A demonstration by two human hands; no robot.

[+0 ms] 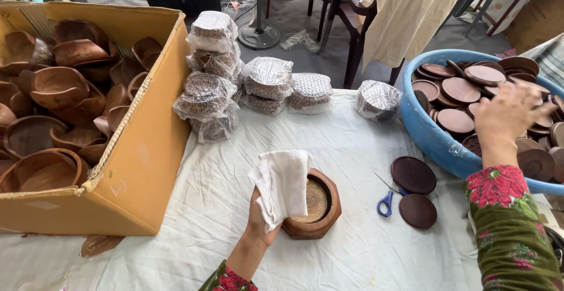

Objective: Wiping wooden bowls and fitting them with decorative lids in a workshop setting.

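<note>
Tabletop (352, 150) under a white sheet carries, at its left end, a big cardboard box (141, 167) heaped with brown wooden bowls (59, 85). Opposite, a blue plastic tub (429, 132) holds round dark wooden lids (461, 89), its rim at the sheet's right edge. Bubble-wrapped bundles (267, 85) stand stacked between box and tub.

Near the front, a squat wooden container (320, 208) with faceted sides sits upright, mouth facing up, a carved pattern showing inside; it has no clear long axis. Two loose dark lids (414, 175) lie flat just right of it, beside blue-handled scissors (386, 203).

The left hand (258, 217) is closed on a folded white cloth (282, 182), held over the container's left rim. The right hand (508, 114) reaches into the tub, fingers spread and blurred; whether it grips a lid cannot be told.
</note>
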